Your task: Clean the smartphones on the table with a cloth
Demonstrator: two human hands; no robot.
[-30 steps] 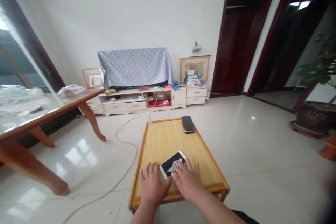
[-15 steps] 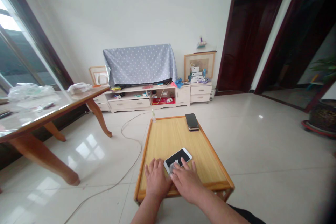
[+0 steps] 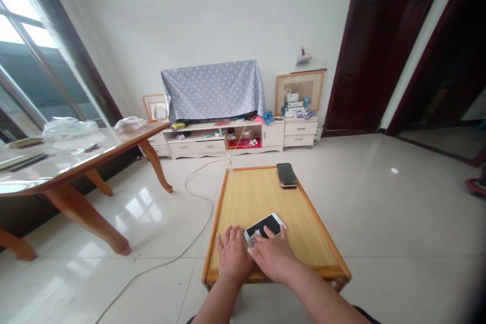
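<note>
A white smartphone (image 3: 270, 222) with a dark screen lies aslant near the front of the small wooden table (image 3: 248, 190). My right hand (image 3: 275, 258) rests over its lower part, fingers pressing a crumpled pale tissue (image 3: 256, 236) onto the screen. Part of that tissue is hidden under the fingers. At the phone's left end, my left hand (image 3: 233, 255) lies flat on the tabletop with its fingers apart. Whether its thumb touches the phone is hard to see. Farther back on the right sits a stack of dark phones (image 3: 287, 175).
A small clear spray bottle (image 3: 230, 164) stands at the table's far left corner. A cable (image 3: 182, 251) runs over the tiled floor at left. Beyond it is a larger glass-topped table (image 3: 110, 139) with plastic bags. A low white cabinet (image 3: 197, 148) lines the wall.
The view has swung a little left, so everything appears farther right. My right hand and the tissue stay on the phone with only a slight shift; my left hand keeps its place.
</note>
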